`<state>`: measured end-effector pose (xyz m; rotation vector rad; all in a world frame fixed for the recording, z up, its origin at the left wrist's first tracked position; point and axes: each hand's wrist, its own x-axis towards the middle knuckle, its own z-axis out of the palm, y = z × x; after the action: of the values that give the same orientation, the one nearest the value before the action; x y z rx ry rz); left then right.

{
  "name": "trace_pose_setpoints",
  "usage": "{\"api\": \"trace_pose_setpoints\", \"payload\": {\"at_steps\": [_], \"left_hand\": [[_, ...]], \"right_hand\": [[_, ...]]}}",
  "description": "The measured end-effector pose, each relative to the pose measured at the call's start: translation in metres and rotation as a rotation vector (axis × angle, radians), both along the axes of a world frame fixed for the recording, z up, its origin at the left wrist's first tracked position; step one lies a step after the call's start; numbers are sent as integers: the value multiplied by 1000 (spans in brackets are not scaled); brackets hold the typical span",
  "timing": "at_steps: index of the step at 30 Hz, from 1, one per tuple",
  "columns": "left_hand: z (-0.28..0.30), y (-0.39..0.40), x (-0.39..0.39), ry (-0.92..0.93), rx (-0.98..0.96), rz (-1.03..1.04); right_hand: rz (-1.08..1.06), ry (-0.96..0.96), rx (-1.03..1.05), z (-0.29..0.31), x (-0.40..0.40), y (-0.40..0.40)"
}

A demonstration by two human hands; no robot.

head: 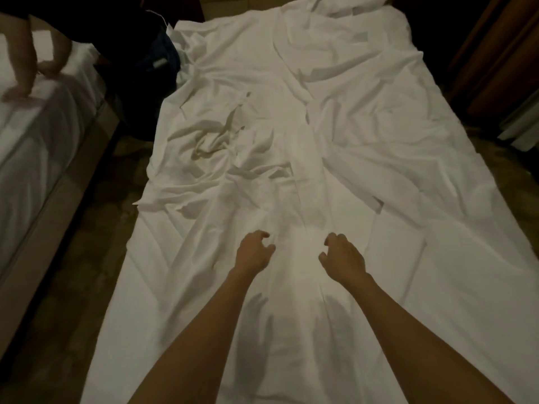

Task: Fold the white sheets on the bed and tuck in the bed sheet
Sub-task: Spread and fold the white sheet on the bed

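Two bare hands, left hand (253, 252) and right hand (344, 258), hovering with fingers loosely curled, gripping nothing, over one rumpled white cotton sheet (291, 126).

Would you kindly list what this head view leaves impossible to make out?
- Mattress: covered by the rumpled white sheets.
- Left hand and right hand: whether either touches the fabric.
- Second person's hands at the other bed: blurred.
- Dark bag: too dim.

Plain white sheets (335, 135) (greyish in the folds), dark blue bag (157, 59), brown mottled floor (96, 243)
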<state>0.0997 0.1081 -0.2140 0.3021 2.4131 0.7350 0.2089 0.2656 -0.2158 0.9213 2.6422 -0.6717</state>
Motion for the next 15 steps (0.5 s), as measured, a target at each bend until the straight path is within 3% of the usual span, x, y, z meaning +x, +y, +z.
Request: {"api": "trace_pose_setpoints", "payload": {"at_steps": [6,15], "left_hand": [[-26,83,-38,16,28,108],[-81,170,-108,-76,74,214]], "right_hand": [[164,54,53,-22,-71,63],[218,150,57,-63,-191,119]]}}
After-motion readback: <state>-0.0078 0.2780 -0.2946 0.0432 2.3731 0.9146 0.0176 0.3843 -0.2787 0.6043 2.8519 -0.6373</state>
